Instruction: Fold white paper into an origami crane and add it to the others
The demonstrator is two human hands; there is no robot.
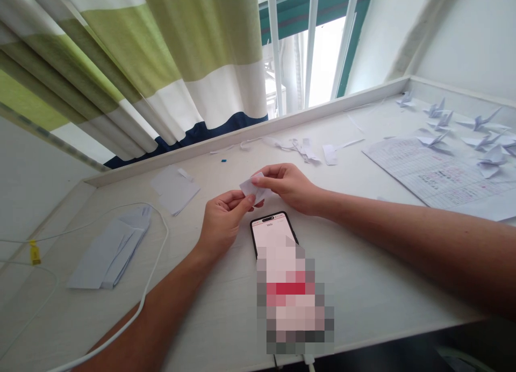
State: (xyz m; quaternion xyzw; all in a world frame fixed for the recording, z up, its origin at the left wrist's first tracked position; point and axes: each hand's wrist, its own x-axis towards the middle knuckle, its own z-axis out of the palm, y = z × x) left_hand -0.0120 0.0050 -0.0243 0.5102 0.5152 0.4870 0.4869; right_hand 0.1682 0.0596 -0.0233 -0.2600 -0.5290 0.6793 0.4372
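Observation:
A small folded piece of white paper (253, 187) is held above the white desk (363, 264) by both hands. My left hand (223, 221) pinches its lower left edge between thumb and fingers. My right hand (288, 186) pinches its right side, fingers curled over it. Just below the hands a phone (274, 235) lies face up with its screen lit; the lower part of the screen is blurred out.
Several folded paper cranes (463, 130) stand at the back right beside a printed sheet (435, 176). Paper scraps (310, 149) lie near the window ledge. A square paper stack (175, 190), folded papers (110, 251) and a white cable (155, 278) lie at the left.

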